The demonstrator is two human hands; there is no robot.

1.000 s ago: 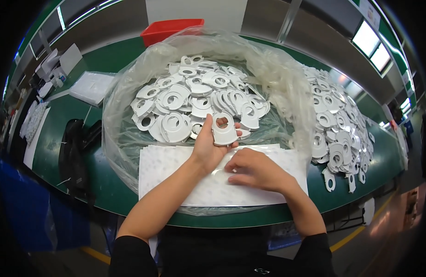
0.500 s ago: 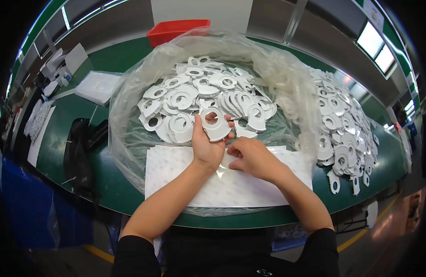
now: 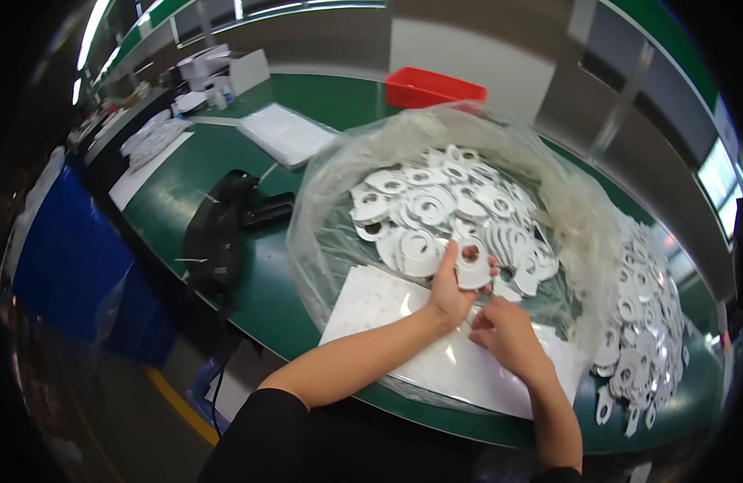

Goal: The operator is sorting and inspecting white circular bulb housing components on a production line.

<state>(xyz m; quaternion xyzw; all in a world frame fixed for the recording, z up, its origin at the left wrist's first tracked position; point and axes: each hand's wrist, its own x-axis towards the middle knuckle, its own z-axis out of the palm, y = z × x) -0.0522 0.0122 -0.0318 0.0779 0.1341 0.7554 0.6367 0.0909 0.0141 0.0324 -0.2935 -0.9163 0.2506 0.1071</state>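
Note:
A flat white plastic part with a large round hole (image 3: 474,278) rests in my left hand (image 3: 449,294), whose fingers are closed around it. Just to the right and nearer, my right hand (image 3: 510,332) has its fingers curled in above a stack of white sheets (image 3: 460,372); whatever may be between them is hidden. Beyond both hands, a heap of similar white plastic parts (image 3: 466,205) lies inside a large clear plastic bag (image 3: 593,213) with its rim spread wide.
Another heap of white parts (image 3: 643,326) covers the right side of the green table (image 3: 271,310). A red bin (image 3: 436,90) stands at the back. A black bag-like thing (image 3: 214,241) and a flat plastic-wrapped pack (image 3: 287,135) lie to the left.
The view has swung left and tilted, so table and hands appear further right and lower. My left hand still holds the white part; my right hand stays close beside it with fingers curled.

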